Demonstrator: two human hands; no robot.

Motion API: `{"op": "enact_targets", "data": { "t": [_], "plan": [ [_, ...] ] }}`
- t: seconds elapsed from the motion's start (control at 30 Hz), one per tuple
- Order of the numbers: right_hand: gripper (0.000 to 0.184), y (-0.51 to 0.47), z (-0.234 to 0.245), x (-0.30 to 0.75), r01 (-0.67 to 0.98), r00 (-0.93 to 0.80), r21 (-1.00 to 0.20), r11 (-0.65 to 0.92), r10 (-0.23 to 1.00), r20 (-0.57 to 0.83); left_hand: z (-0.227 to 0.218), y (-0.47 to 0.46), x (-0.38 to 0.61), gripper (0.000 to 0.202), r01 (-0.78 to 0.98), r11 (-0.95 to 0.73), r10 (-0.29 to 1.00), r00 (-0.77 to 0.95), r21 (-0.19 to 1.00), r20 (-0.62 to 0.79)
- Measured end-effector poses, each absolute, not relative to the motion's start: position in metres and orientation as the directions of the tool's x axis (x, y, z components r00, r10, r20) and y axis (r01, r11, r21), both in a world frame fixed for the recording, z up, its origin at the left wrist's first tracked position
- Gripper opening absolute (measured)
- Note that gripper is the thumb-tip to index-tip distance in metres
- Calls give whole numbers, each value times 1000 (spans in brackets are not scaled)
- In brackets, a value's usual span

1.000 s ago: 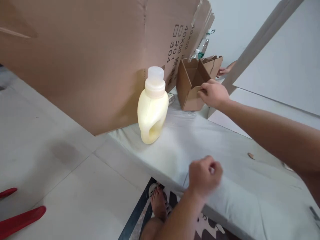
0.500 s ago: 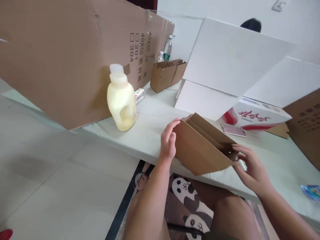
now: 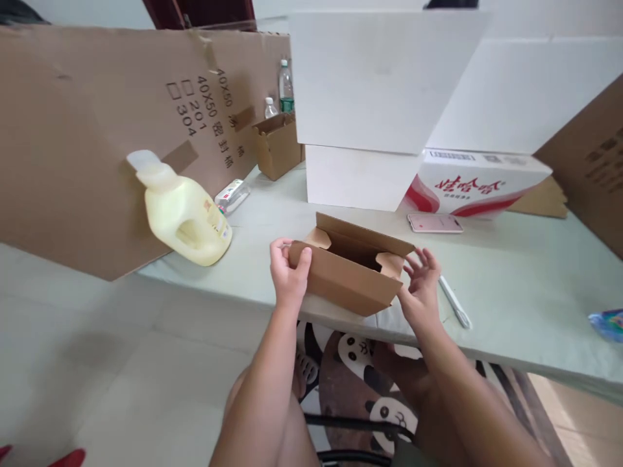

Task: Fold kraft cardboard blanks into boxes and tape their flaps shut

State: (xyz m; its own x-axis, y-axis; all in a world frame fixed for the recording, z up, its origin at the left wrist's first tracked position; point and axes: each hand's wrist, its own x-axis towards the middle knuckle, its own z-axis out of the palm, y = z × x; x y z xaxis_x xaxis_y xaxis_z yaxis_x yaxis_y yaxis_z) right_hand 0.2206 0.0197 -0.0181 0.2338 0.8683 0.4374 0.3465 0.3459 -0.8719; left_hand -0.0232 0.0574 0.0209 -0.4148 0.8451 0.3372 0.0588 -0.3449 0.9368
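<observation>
A small brown cardboard box (image 3: 341, 275) stands at the table's near edge, its top flaps raised and its dark inside showing. My left hand (image 3: 289, 275) grips the left end, thumb on the near flap and fingers behind. At the other end, my right hand (image 3: 421, 292) holds the right corner between thumb and curled fingers. Two short side flaps fold inward between the long ones. Just right of my right hand lies a slim white tool (image 3: 455, 302), its kind unclear. A pink phone (image 3: 435, 223) rests beyond the box.
A pale yellow jug (image 3: 187, 217) stands left, beside a small clear package (image 3: 233, 196). Large cardboard (image 3: 121, 117) walls the left side. White panels (image 3: 360, 175) and a red-white carton (image 3: 477, 181) stand behind. Another small box (image 3: 277, 149) and bottles (image 3: 285, 87) are at back left.
The box has turned so its opening shows more, and its flaps have spread apart. My left thumb has come onto the near flap. The camera view has shifted, uncovering the white tool.
</observation>
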Motion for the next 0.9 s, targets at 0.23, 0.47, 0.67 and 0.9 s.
{"op": "enact_targets", "data": {
  "t": [0.23,0.47,0.67,0.9],
  "plan": [
    [53,26,-18,222,103,132,-932,348,924,360,15,71,-11,60,209,-353,771,-487,912,410],
    [19,17,-15,227,31,141,-902,430,892,430,19,73,-10,45,534,-317,793,-304,784,528],
    [35,5,-15,222,97,99,-882,460,878,469,18,68,-32,28,553,-339,817,-227,761,529],
    [53,19,-32,215,66,16,-996,58,998,59,3,75,-59,35,245,-296,682,-622,923,384]
  ]
}}
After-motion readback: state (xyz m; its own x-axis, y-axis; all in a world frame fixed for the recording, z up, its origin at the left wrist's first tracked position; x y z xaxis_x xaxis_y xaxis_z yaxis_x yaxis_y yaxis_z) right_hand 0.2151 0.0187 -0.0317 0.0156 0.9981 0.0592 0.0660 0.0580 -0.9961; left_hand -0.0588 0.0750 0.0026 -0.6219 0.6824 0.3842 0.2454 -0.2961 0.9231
